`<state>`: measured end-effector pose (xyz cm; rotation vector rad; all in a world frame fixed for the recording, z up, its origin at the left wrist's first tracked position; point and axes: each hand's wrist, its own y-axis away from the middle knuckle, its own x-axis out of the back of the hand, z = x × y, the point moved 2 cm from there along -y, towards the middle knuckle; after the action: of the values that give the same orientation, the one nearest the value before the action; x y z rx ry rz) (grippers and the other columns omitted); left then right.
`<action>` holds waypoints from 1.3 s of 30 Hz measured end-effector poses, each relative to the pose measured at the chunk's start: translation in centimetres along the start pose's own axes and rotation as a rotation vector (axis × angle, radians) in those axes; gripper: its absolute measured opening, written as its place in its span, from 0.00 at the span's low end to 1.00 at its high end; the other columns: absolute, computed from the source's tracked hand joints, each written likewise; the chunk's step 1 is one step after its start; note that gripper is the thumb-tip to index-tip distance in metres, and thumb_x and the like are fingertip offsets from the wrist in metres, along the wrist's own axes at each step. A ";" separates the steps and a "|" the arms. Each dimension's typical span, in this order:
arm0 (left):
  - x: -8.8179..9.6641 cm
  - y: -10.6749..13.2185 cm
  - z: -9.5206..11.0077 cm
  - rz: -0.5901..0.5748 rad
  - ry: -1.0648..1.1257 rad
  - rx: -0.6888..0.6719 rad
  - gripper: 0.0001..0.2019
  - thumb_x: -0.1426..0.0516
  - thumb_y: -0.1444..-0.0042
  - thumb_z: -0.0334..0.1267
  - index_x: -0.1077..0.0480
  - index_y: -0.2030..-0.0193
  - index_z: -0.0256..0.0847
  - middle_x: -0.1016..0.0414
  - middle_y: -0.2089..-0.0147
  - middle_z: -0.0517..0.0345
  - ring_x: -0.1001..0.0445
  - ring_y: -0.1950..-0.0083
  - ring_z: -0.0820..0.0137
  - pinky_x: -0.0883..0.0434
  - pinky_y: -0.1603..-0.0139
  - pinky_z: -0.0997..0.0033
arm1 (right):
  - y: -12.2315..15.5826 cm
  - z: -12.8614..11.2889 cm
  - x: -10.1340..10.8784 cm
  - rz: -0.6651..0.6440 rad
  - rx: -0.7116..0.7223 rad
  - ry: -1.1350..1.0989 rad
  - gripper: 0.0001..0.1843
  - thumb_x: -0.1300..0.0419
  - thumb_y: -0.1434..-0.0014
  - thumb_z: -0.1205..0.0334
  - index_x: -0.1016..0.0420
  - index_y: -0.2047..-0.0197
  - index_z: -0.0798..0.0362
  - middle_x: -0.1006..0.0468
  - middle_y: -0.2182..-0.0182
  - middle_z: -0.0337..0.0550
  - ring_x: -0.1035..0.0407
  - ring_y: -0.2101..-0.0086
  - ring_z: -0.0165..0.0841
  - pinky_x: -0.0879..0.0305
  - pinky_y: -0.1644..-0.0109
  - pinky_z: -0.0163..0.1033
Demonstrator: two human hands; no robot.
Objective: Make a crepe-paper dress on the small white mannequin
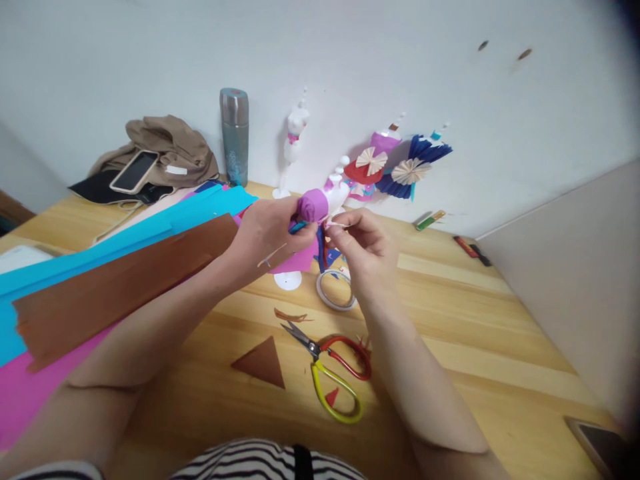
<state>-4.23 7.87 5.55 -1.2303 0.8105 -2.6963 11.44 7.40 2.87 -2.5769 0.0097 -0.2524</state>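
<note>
My left hand (267,230) is closed around a small white doll figure (339,192), tilted above the table, with a rolled purple paper piece (313,205) on it. Dark blue and red strips hang below the figure. With thumb and forefinger, my right hand (370,247) pinches a thin white string (340,225) against the figure's side; the fingers partly hide the spot. Beneath the hands lie a roll of white tape (320,293) and scissors (314,349) with one red and one yellow handle. A brown paper triangle (263,363) lies left of the scissors.
Blue paper (90,257), a brown sheet (125,280) and magenta paper are stacked at left. Behind stand a thermos (235,137), a white figure (295,137) and paper-dressed figures (413,170). A phone (134,171) rests on brown cloth (170,147). A wall borders the table.
</note>
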 end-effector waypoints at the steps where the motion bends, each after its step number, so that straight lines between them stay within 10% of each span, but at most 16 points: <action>1: 0.0 0.0 0.0 -0.002 0.006 0.000 0.08 0.44 0.48 0.38 0.36 0.76 0.42 0.34 0.77 0.59 0.41 0.74 0.71 0.43 0.71 0.68 | 0.0 0.1 0.0 0.008 -0.010 -0.009 0.07 0.38 0.43 0.59 0.31 0.70 0.49 0.29 0.75 0.34 0.34 0.76 0.29 0.34 0.74 0.36; 35: -0.1 -0.3 -0.6 0.020 -0.003 -0.023 0.11 0.45 0.47 0.40 0.38 0.77 0.42 0.35 0.78 0.59 0.37 0.74 0.70 0.43 0.70 0.67 | 1.7 -3.4 2.4 0.142 0.248 0.408 0.10 0.44 0.45 0.73 0.25 0.66 0.49 0.22 0.71 0.38 0.30 0.74 0.32 0.33 0.70 0.40; 39: -0.2 -0.5 -0.8 0.029 -0.048 -0.052 0.11 0.43 0.47 0.39 0.38 0.77 0.41 0.36 0.78 0.60 0.38 0.74 0.72 0.45 0.70 0.68 | 2.6 -5.2 2.5 -0.175 0.238 0.322 0.06 0.40 0.42 0.69 0.24 0.64 0.48 0.21 0.73 0.36 0.30 0.75 0.30 0.34 0.71 0.36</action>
<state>-4.61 8.64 5.23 -1.2783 0.8899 -2.6284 13.08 2.35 6.33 -2.2774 -0.1206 -0.6885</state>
